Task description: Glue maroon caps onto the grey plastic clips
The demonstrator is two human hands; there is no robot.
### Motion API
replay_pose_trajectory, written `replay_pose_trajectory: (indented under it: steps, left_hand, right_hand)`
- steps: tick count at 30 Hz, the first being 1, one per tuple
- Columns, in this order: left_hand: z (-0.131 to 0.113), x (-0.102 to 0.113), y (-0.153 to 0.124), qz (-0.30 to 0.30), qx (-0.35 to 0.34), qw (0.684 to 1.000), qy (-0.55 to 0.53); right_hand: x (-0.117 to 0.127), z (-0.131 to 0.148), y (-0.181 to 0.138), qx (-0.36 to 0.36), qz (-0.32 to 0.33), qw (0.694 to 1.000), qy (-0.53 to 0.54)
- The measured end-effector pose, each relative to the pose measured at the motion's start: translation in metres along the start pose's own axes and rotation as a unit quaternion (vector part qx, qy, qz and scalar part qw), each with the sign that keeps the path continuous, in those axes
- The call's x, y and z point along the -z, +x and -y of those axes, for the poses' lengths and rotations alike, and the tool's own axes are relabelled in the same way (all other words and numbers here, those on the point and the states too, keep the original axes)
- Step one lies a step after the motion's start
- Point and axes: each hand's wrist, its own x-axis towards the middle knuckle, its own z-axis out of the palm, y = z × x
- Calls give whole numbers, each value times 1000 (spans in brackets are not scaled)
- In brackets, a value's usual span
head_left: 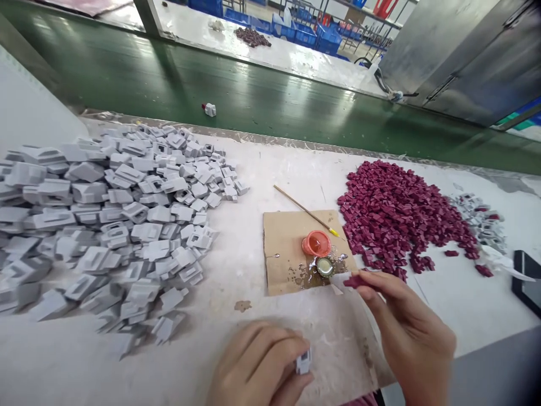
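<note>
My left hand [262, 363] is closed around a small grey plastic part [303, 361] near the front of the table. Between the thumb and fingers of my right hand [406, 321] is a small maroon plastic piece [354, 279], held just above the cardboard's lower right corner. The cardboard [279, 270] carries a red-orange cup [316, 243] with liquid inside. Beside that cup sits a bottle cap [325, 267], among wet, shiny spots. A thin brush [302, 208] with a yellow end lies across the cardboard's far edge.
A large heap of grey parts [139, 208] spreads over the left. On the right is a pile of maroon pieces [401, 214], with more grey parts [482, 220] beyond. One assembled grey-and-maroon part [209, 109] rests on the green conveyor belt [270, 101]. A dark device [526, 282] lies far right.
</note>
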Motion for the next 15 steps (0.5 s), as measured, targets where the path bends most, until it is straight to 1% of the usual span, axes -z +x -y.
replay_pose_trajectory:
  steps: [2,4,7,15]
  left_hand:
    - [4,-2,0,4,-7,1000,4]
    - [5,-4,0,4,2,1000,1]
    - [3,-5,-1,-1,14,1000,-13]
    - [0,-5,-1,-14,41,999,-23]
  right_hand:
    - [-5,-1,9,88,23,995,-36]
    - [-10,-1,17,130,32,988,-71]
    - [-15,0,22,144,27,984,-101]
    - [-21,-1,24,182,53,977,-96]
